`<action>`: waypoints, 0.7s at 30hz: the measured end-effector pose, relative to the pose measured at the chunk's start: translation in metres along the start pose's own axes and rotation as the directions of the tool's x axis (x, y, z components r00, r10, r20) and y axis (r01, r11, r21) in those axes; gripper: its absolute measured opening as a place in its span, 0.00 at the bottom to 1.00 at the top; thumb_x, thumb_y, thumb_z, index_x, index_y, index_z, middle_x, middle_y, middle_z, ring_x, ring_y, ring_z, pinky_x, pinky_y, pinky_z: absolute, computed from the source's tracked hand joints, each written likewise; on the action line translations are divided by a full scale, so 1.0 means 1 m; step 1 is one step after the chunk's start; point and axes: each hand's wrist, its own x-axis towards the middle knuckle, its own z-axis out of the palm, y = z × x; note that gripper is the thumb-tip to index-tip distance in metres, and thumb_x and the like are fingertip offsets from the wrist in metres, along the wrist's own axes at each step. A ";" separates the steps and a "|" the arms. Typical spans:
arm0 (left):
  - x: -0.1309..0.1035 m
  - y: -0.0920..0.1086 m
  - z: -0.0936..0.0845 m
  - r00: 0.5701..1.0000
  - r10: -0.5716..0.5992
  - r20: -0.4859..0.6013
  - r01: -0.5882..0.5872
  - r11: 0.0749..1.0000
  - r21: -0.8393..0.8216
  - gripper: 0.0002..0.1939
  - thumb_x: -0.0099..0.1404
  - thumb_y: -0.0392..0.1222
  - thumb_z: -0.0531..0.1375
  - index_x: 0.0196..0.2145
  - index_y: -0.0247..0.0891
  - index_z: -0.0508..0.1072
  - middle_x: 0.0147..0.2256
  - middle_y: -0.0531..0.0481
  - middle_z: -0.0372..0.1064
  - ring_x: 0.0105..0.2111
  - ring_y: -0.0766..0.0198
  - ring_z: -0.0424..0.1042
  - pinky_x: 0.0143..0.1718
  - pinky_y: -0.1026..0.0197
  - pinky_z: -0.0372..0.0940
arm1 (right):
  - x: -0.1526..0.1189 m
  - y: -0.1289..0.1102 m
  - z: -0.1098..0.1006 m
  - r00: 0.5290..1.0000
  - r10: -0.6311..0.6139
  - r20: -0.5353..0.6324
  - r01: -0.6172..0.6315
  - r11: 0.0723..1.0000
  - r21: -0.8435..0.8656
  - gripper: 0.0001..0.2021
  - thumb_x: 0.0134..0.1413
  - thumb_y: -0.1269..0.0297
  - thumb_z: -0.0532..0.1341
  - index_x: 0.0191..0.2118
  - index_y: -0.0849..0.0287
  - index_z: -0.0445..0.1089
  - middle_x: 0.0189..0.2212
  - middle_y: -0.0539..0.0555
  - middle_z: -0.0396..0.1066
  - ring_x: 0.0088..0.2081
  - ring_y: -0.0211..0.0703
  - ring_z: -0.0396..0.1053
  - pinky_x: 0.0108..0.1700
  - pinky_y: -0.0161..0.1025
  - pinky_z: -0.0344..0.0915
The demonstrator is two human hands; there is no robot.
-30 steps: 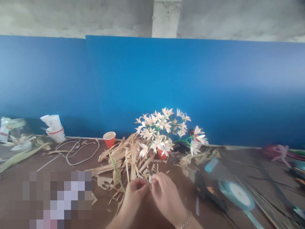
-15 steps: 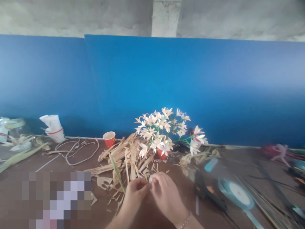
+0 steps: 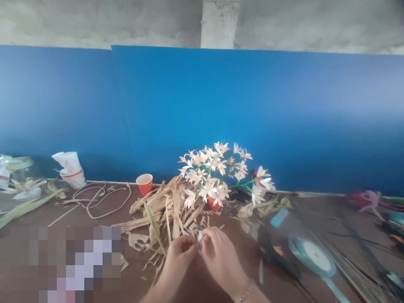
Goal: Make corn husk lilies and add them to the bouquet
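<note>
My left hand (image 3: 179,257) and my right hand (image 3: 221,260) meet low in the middle of the view, thumbs and fingers pinched together. Between their fingertips shows a small white petal-like piece (image 3: 200,236), mostly covered by the fingers. Just beyond lies a heap of dry corn husks (image 3: 172,206), with one greener strip (image 3: 154,225) on it. Behind the hands stands a bunch of pale handmade flowers (image 3: 211,166) on green stems, in a red paper cup (image 3: 215,204).
Right of my hands are a black hot glue gun (image 3: 274,252), a roll of light-blue ribbon (image 3: 314,256) and thin sticks (image 3: 353,269). Further left stand another red cup (image 3: 144,185), a looped white cable (image 3: 109,202) and white cups (image 3: 73,170). A blue panel (image 3: 202,105) closes off the back.
Both hands stay in nearly the same place, still pinched together. The white piece between the fingertips shows slightly differently. Nothing else has visibly moved.
</note>
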 end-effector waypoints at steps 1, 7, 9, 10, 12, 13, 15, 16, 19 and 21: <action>0.000 0.000 0.000 1.000 0.005 0.002 -0.005 1.000 0.006 0.14 0.51 0.48 0.62 0.23 0.34 0.68 0.14 0.54 0.65 0.15 0.67 0.64 0.18 0.66 0.58 | 0.000 -0.001 0.000 1.000 0.001 -0.005 -0.001 1.000 0.003 0.08 0.54 0.75 0.48 0.37 0.56 0.59 0.29 0.51 0.66 0.32 0.42 0.67 0.35 0.39 0.63; 0.001 -0.003 -0.001 0.999 0.052 0.000 -0.052 0.996 0.066 0.16 0.52 0.52 0.61 0.23 0.34 0.70 0.16 0.53 0.66 0.17 0.66 0.65 0.20 0.66 0.59 | 0.002 -0.004 -0.003 1.000 -0.013 -0.021 0.013 1.000 0.007 0.08 0.55 0.74 0.48 0.36 0.56 0.59 0.28 0.51 0.66 0.31 0.41 0.67 0.34 0.38 0.64; 0.000 -0.003 -0.001 0.997 0.075 -0.012 -0.074 0.994 0.083 0.16 0.51 0.52 0.61 0.23 0.34 0.70 0.16 0.53 0.66 0.17 0.66 0.65 0.20 0.66 0.59 | 0.003 -0.005 -0.004 0.999 -0.030 -0.034 0.030 1.000 0.005 0.08 0.55 0.74 0.48 0.36 0.56 0.60 0.28 0.51 0.66 0.31 0.41 0.67 0.33 0.38 0.64; 0.000 -0.003 -0.001 0.996 0.087 -0.019 -0.085 0.993 0.087 0.16 0.51 0.52 0.61 0.22 0.34 0.70 0.16 0.54 0.66 0.18 0.66 0.65 0.20 0.66 0.59 | 0.004 -0.005 -0.004 0.998 -0.039 -0.041 0.039 0.999 0.005 0.08 0.55 0.74 0.48 0.36 0.56 0.60 0.28 0.51 0.67 0.31 0.41 0.67 0.33 0.38 0.64; -0.001 -0.002 -0.002 0.994 0.106 -0.027 -0.103 0.990 0.093 0.15 0.51 0.52 0.61 0.22 0.35 0.71 0.16 0.53 0.66 0.18 0.66 0.65 0.21 0.66 0.59 | 0.004 -0.006 -0.004 0.997 -0.050 -0.062 0.050 0.999 0.010 0.08 0.55 0.74 0.48 0.35 0.56 0.61 0.28 0.51 0.67 0.31 0.40 0.68 0.33 0.37 0.64; -0.001 -0.002 -0.002 0.993 0.116 -0.030 -0.112 0.989 0.096 0.15 0.51 0.52 0.61 0.22 0.35 0.71 0.17 0.53 0.67 0.18 0.66 0.65 0.21 0.66 0.59 | 0.004 -0.006 -0.004 0.996 -0.051 -0.069 0.053 0.998 0.019 0.08 0.55 0.75 0.48 0.35 0.56 0.61 0.28 0.51 0.67 0.31 0.40 0.68 0.34 0.37 0.64; -0.003 -0.001 -0.002 0.990 0.134 -0.033 -0.130 0.986 0.102 0.14 0.52 0.51 0.61 0.23 0.35 0.72 0.18 0.53 0.67 0.19 0.66 0.65 0.21 0.66 0.59 | 0.003 -0.006 -0.004 0.996 -0.050 -0.069 0.054 0.997 0.056 0.08 0.55 0.75 0.49 0.35 0.56 0.61 0.28 0.51 0.67 0.31 0.40 0.67 0.34 0.37 0.64; -0.003 0.000 -0.002 0.989 0.143 -0.037 -0.139 0.985 0.104 0.14 0.52 0.51 0.61 0.23 0.35 0.72 0.18 0.53 0.67 0.19 0.65 0.65 0.22 0.66 0.59 | 0.002 -0.006 -0.004 0.996 -0.049 -0.069 0.055 0.995 0.083 0.07 0.55 0.74 0.49 0.35 0.56 0.61 0.28 0.51 0.66 0.31 0.40 0.67 0.34 0.37 0.64; -0.005 0.004 -0.003 0.985 0.170 -0.037 -0.166 0.980 0.109 0.12 0.52 0.48 0.61 0.23 0.35 0.71 0.19 0.53 0.67 0.20 0.66 0.65 0.22 0.66 0.60 | 0.001 -0.005 -0.005 0.995 -0.010 -0.099 0.029 0.981 0.193 0.05 0.55 0.70 0.51 0.37 0.56 0.61 0.32 0.54 0.66 0.35 0.42 0.66 0.36 0.38 0.65; -0.006 0.007 -0.002 0.982 0.188 -0.019 -0.185 0.978 0.100 0.10 0.53 0.46 0.60 0.23 0.36 0.70 0.18 0.54 0.66 0.20 0.66 0.65 0.23 0.66 0.60 | 0.001 -0.003 -0.006 0.984 0.111 -0.137 -0.068 0.956 0.285 0.06 0.56 0.65 0.52 0.39 0.57 0.62 0.33 0.55 0.66 0.35 0.42 0.66 0.36 0.37 0.65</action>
